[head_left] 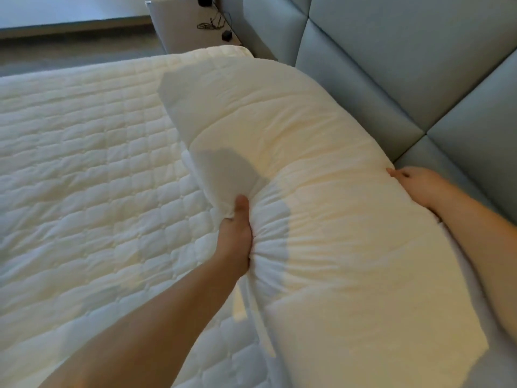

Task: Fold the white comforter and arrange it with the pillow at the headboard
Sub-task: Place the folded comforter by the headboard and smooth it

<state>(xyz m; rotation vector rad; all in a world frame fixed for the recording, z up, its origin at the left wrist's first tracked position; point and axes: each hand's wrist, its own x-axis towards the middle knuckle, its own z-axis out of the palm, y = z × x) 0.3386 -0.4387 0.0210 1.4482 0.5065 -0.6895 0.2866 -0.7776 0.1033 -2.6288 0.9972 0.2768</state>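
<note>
A thick folded white comforter [321, 175] lies along the padded grey-blue headboard [391, 65], on top of the quilted mattress [84, 163]. My left hand [236, 233] grips a bunched edge of the comforter on the side facing the mattress, thumb up over the fabric. My right hand [416, 186] holds the opposite edge, between the comforter and the headboard, fingers partly tucked behind the fabric. I cannot pick out a separate pillow; it may be hidden in or under the white bundle.
A grey nightstand [190, 26] stands past the far corner of the bed, with a tangle of black cable and a small black adapter [226, 36] on it. The floor [70, 49] lies beyond the mattress edge.
</note>
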